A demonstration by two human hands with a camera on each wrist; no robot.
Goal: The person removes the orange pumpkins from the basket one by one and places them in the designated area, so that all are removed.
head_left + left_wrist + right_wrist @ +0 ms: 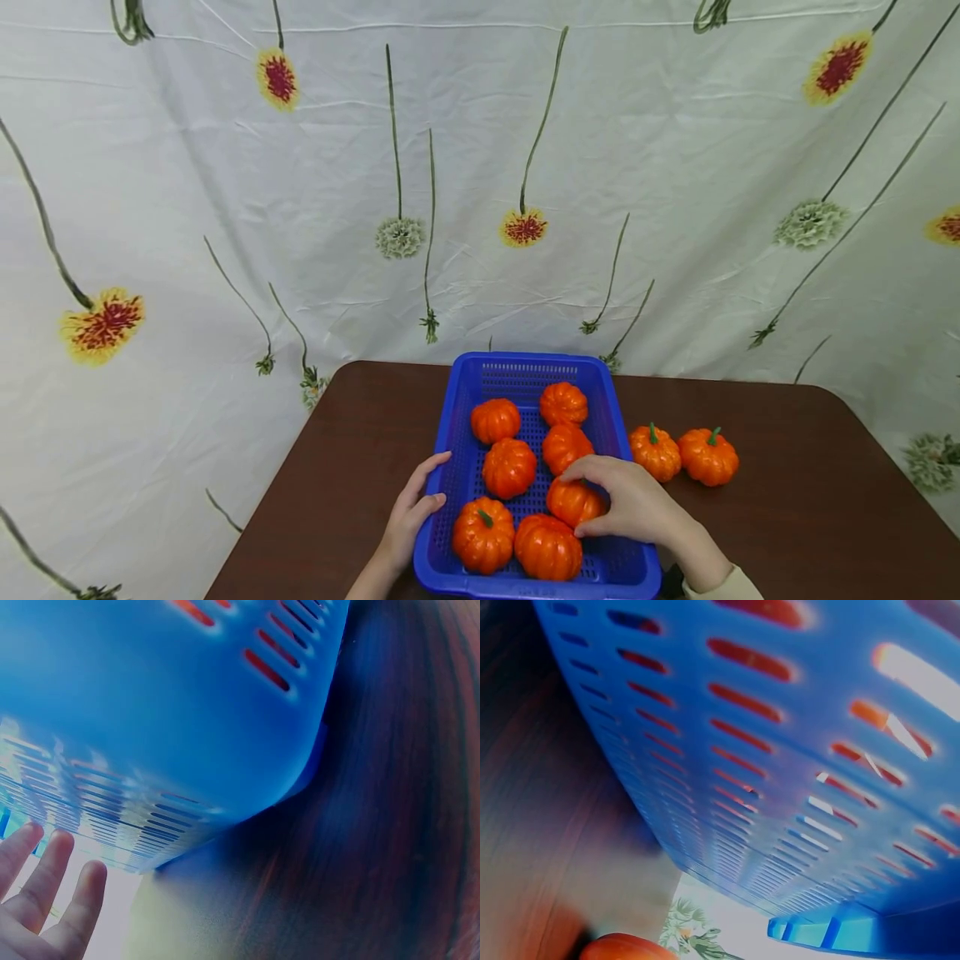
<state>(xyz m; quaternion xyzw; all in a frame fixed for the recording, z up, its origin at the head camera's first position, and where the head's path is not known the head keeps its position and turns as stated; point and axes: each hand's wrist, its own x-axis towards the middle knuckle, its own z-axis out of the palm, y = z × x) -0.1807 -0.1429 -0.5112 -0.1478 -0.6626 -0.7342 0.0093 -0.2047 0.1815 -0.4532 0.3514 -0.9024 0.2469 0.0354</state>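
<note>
A blue plastic basket (537,358) with slotted walls holds several small orange pumpkins, one of them a pumpkin (483,536) with a green stem showing. Inside it, near the right wall, my right hand (637,504) has its thumb and fingers around a pumpkin (572,500). At the basket's left rim rests my left hand (405,517), fingers fairly straight. The left wrist view shows the straight fingers (79,915) of that hand beside the slotted outer wall. Only the basket's outer side (735,750) fills the right wrist view, hiding the right hand.
Two more pumpkins with green stems, a left one (655,452) and a right one (708,457), stand on the dark brown table (795,500) right of the basket. A white cloth (337,167) printed with flowers hangs behind the table.
</note>
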